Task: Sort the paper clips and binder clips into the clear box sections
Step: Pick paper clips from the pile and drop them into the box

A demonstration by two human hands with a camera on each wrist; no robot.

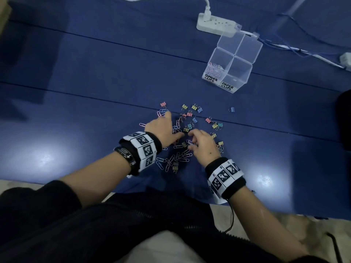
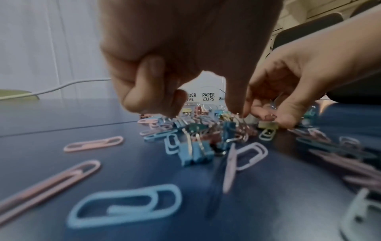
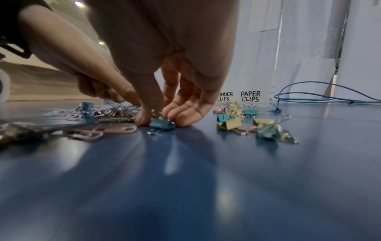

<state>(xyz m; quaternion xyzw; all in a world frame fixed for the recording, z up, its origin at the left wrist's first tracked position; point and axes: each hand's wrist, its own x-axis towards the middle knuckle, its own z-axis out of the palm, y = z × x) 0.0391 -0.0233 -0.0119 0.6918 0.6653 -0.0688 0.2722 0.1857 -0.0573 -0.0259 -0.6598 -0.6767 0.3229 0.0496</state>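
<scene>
Two hands work in one scatter of clips on the blue bench (image 1: 76, 111). The right hand (image 1: 202, 147) is bent down with its fingers (image 3: 186, 116) and thumb closed on either side of one teal binder clip (image 3: 162, 124) that lies on the bench, fingertips touching the surface. The left hand (image 1: 163, 132) sits just left of it, fingers (image 2: 144, 91) curled down into the heap; its thumb tip meets a wire handle in the pile, but whether it actually holds anything cannot be told. Around and beyond the fingers lie the binder clips (image 1: 197, 109), about twenty that can be counted in the head view, in pink, yellow, blue and teal, most of them beyond and to the right of the right hand. The paper clips (image 1: 176, 158), pink, blue and white, number roughly two dozen, though they overlap too much for an exact count; most lie nearer the person than the fingers, and a few beyond the left hand's fingertips. Well beyond the right hand stands one clear box (image 1: 245, 73) with two sections and two lids hinged open. The section labelled BINDER CLIPS holds a bunch of pink and white paper clips; the section labelled PAPER CLIPS shows nothing inside. Behind the box lie one white power strip (image 1: 218, 23) and a blue cable (image 3: 319, 96).
</scene>
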